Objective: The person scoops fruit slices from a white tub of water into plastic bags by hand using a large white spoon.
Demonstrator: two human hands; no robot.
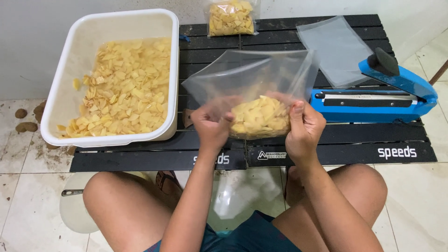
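Both my hands hold one clear plastic bag (252, 74) partly filled with pale yellow chips (261, 116), just above a low black slatted table (336, 149). My left hand (212, 126) grips the bag's lower left side and looks blurred. My right hand (304, 126) grips its lower right side. The bag's open top stands up and leans away from me. A white rectangular tub (65, 93) with many more chips (123, 88) sits on the table's left end, a hand's width from my left hand.
A blue heat sealer (378, 95) lies at the table's right. Behind it lies an empty clear bag (338, 49). A filled bag of chips (231, 18) stands at the back edge. My bare knees are below, with a white lid (74, 205) on the tiled floor.
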